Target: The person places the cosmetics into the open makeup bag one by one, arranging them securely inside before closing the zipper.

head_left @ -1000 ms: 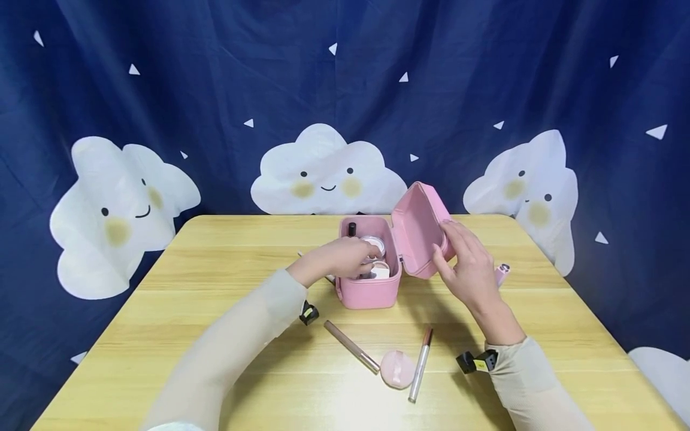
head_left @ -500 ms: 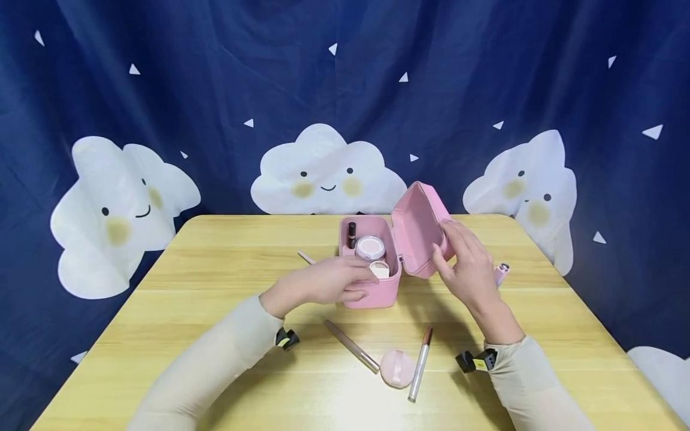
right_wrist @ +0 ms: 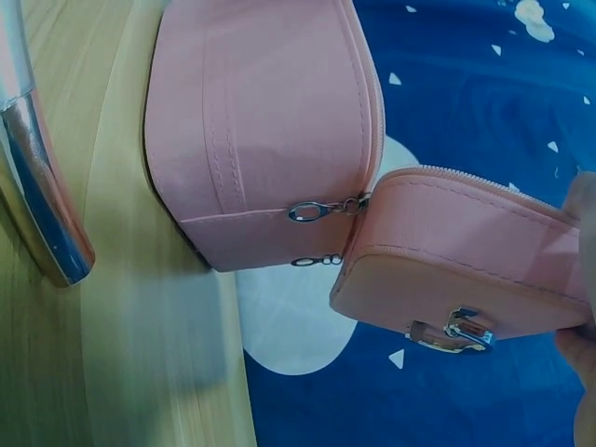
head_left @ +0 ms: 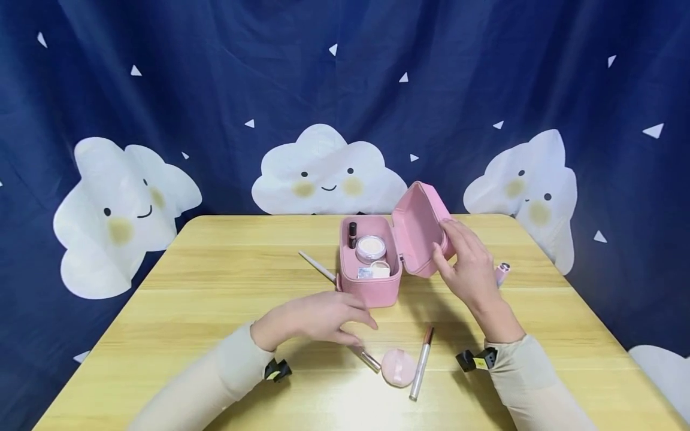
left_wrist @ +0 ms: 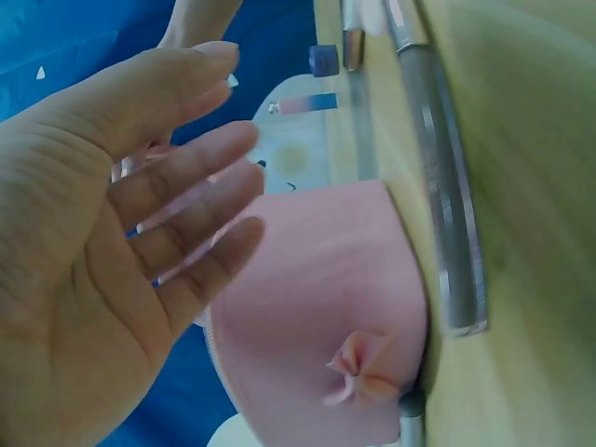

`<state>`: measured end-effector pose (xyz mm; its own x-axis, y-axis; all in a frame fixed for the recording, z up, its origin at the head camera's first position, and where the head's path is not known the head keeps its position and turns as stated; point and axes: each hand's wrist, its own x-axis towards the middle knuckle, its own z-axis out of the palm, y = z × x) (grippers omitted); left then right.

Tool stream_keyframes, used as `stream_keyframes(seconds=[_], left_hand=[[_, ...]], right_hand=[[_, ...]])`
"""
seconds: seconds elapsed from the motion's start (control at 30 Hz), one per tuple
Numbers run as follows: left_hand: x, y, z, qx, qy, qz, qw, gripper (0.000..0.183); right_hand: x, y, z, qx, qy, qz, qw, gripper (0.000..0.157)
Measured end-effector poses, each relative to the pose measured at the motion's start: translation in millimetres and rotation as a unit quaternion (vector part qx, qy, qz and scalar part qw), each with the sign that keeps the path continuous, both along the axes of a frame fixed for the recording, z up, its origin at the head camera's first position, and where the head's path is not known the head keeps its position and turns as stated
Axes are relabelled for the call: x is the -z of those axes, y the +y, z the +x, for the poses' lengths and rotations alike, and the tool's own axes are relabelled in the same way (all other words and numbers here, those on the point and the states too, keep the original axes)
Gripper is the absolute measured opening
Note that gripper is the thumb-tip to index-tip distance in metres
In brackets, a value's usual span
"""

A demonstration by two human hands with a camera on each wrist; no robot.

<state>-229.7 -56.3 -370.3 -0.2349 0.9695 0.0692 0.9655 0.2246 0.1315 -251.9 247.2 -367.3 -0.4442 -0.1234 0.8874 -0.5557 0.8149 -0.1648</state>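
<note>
A pink zippered makeup case stands on the table with its lid swung up to the right. My right hand grips that lid by its edge, thumb on one side and fingers on the other. Inside lie a black lipstick, a round powder compact and small white and silvery items. My left hand holds nothing; its fingers are relaxed, in front of the case and over a brownish cosmetic tube, which it partly hides. The left wrist view shows this tube apart from the fingers.
A pink powder puff lies between the brownish tube and a silver tube with a copper cap. A thin pale stick lies left of the case. A pink tube sits behind my right hand. A cloud-patterned curtain hangs behind.
My left hand has come out of the case and moved toward me, down over the brownish tube, uncovering the case's contents. The right hand and lid have stayed in place.
</note>
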Motion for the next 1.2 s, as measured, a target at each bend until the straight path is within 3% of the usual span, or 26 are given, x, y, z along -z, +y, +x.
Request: stream_keyframes(seconds=[0.3, 0.63, 1.2], left_hand=[[19.3, -6, 6.0, -0.032, -0.024, -0.027, 0.9988, 0.034], [30.8, -6, 8.1, -0.034, -0.053, -0.038, 0.9973, 0.031], [44.7, 0, 8.6, -0.020, -0.020, -0.033, 0.9991, 0.018]], right_hand=[[0.2, -2, -0.6, -0.008, -0.002, 0.004, 1.000, 0.044], [2.0, -1, -0.6, -0.006, -0.002, 0.003, 1.000, 0.044], [-1.4, -2, 1.3, -0.010, 0.007, -0.004, 1.000, 0.043]])
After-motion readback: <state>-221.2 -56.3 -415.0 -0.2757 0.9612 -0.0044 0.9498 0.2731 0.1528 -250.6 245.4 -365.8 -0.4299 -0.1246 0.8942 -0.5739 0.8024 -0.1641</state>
